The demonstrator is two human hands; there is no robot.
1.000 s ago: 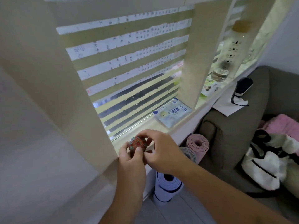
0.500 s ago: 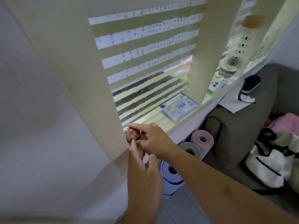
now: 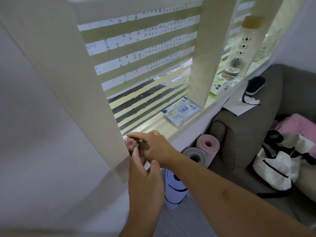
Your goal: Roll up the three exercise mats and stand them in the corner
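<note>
Three rolled mats, pink (image 3: 207, 144), grey (image 3: 195, 155) and lilac (image 3: 174, 187), stand on end on the floor below the windowsill (image 3: 164, 128), beside a grey sofa (image 3: 248, 134). Likely soft, light foam, each is best gripped around its middle. Above them, the right hand (image 3: 153, 147) pinches a small patterned tin (image 3: 132, 144); the left hand (image 3: 145, 178) touches it with loosely spread fingers. A wipes packet (image 3: 181, 112) lies nearby.
</note>
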